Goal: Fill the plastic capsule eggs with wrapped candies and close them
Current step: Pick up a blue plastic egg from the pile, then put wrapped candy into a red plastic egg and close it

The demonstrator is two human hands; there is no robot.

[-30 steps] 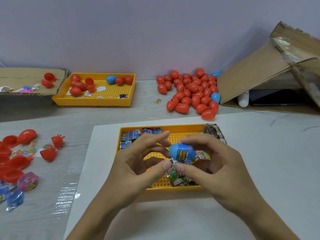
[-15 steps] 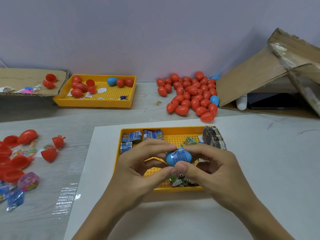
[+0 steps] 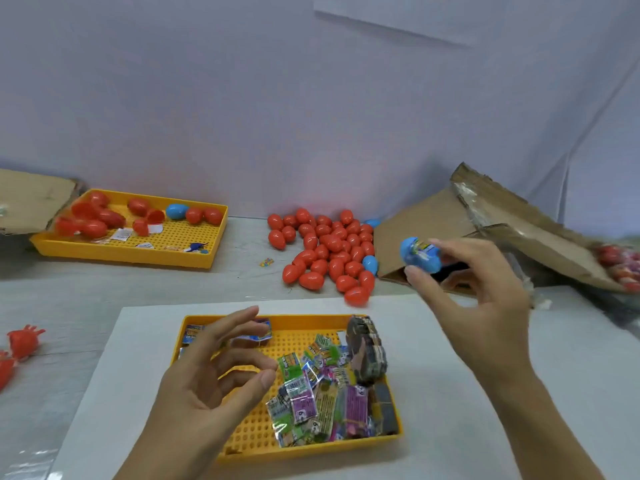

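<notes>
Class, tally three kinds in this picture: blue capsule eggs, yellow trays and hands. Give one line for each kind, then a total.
blue capsule eggs: 4, one in the right hand, one in the far tray, two at the red pile
yellow trays: 2, far tray and near tray
hands: 2, left hand and right hand
Total: 8

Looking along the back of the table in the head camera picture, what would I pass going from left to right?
Far yellow tray → pile of red eggs → blue egg in the right hand → torn cardboard box.
</notes>
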